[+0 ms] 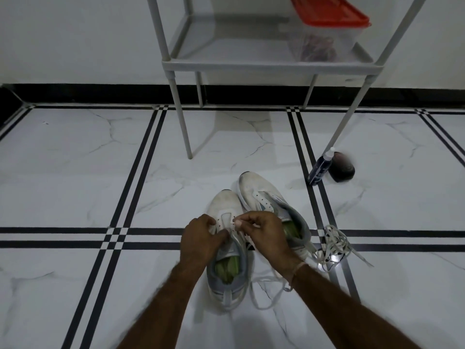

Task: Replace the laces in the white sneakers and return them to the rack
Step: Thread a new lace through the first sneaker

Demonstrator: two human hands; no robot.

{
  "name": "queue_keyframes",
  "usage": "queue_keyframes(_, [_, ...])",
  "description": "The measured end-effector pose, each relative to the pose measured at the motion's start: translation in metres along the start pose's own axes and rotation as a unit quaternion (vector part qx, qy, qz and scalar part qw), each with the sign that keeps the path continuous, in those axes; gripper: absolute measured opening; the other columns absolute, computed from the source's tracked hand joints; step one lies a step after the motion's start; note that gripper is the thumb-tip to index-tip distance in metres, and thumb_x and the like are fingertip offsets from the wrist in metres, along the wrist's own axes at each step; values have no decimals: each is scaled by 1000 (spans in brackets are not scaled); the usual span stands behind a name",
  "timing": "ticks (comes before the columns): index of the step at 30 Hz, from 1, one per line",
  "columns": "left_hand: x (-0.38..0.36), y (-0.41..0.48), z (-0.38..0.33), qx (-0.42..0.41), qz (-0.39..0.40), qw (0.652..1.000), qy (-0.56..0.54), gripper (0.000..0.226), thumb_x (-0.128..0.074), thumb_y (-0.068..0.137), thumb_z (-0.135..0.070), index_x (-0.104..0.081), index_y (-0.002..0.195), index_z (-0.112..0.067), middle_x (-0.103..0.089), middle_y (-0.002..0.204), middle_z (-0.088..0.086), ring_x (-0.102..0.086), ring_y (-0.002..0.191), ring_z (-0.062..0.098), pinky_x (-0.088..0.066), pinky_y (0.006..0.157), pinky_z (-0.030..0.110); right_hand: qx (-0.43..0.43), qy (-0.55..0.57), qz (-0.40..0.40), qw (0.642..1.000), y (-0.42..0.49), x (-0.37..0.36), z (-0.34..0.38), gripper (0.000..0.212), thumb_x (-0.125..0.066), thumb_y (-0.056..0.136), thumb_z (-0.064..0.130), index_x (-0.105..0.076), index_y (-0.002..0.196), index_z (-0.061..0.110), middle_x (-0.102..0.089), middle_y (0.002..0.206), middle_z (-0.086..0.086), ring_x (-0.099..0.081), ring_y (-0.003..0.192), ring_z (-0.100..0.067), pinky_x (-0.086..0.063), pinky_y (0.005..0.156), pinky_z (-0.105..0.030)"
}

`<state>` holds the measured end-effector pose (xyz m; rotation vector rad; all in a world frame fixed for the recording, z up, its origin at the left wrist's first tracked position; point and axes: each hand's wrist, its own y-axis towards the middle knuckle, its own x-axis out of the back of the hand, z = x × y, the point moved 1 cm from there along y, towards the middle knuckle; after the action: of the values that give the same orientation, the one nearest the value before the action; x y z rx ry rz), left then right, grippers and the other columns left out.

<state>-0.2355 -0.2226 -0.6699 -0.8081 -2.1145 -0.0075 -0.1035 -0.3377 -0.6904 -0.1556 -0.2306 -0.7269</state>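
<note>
Both hands work the near sneaker (227,205): left hand (201,239) pinches its eyelet flap, right hand (265,234) pinches the lace (266,279) by its end. Early lacing, I'd guess; next, poke that end through an eyelet. Second sneaker (256,191) sits just beyond it, rack (269,65) farther beyond.

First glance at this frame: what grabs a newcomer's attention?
Both hands at centre: the left hand grips the nearer sneaker while the right hand pinches a lace at its eyelets. A tangle of loose laces lies on the floor to the right, and a red-lidded box sits on the rack behind.
</note>
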Motion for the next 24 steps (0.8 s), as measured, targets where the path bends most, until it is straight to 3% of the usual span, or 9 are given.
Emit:
queue_keyframes(3, [-4, -3, -10, -19, -17, 998, 49, 17, -74, 82, -27, -68, 86, -11, -66, 79, 0, -63, 77, 21, -49, 70, 31, -23, -8, 5, 1000, 4, -7, -5, 9, -79, 85, 8, -82, 91, 13, -78, 80, 1, -73, 78, -9, -56, 74, -19])
queue_keyframes(5, [-10, -10, -11, -24, -18, 996, 85, 15, -65, 86, -20, -61, 74, -12, -61, 70, 0, -60, 69, 21, -44, 63, 30, -37, -4, 8, 999, 0, -11, -8, 9, -79, 84, 7, -82, 90, 13, -78, 82, 3, -72, 78, -7, -54, 73, -15])
queue_keyframes(7, [-18, -17, 0, -14, -26, 997, 78, 15, -64, 89, -25, -64, 79, -13, -65, 75, 0, -62, 72, 19, -49, 66, 31, -49, -6, 14, 999, -5, -17, -13, 9, -80, 84, 8, -82, 88, 15, -78, 81, 7, -72, 78, -4, -55, 73, -17])
queue_keyframes(10, [-28, -22, 19, -12, -49, 998, 45, 24, -67, 91, -39, -73, 93, -15, -72, 86, -1, -67, 80, 17, -55, 75, 31, -51, -45, 3, 998, -12, -26, -21, 7, -82, 81, 15, -80, 83, 21, -77, 78, 9, -72, 75, -5, -61, 75, -33])
queue_keyframes(12, [-31, -19, 26, -18, -60, 998, 20, 21, -68, 91, -34, -77, 97, -16, -74, 88, 0, -68, 81, 17, -55, 77, 32, -53, -65, -2, 996, -15, -29, -26, 7, -81, 80, 17, -77, 78, 22, -75, 75, 8, -71, 74, -8, -61, 74, -41])
queue_keyframes(15, [-26, -17, 31, -10, -46, 998, -42, 19, -70, 91, -26, -79, 106, -17, -77, 97, -1, -70, 89, 15, -55, 81, 27, -50, -91, -24, 994, -19, -32, -30, 9, -79, 80, 18, -74, 75, 23, -73, 72, 10, -70, 70, -7, -59, 71, -42])
queue_keyframes(19, [-21, -17, 40, 3, -19, 993, -120, 15, -73, 90, -20, -81, 102, -21, -78, 89, -10, -69, 83, -1, -49, 70, 10, -34, -140, -40, 989, -26, -42, -28, 7, -79, 82, 25, -74, 77, 26, -73, 75, 16, -69, 76, -1, -57, 72, -36])
queue_keyframes(24, [-21, -19, 43, -11, -11, 986, -168, 18, -73, 90, -13, -81, 105, -19, -78, 93, -9, -72, 89, 4, -59, 86, 33, -51, -142, -69, 986, -34, -49, -29, 5, -77, 86, 28, -75, 82, 25, -74, 80, 16, -68, 81, 0, -57, 77, -33])
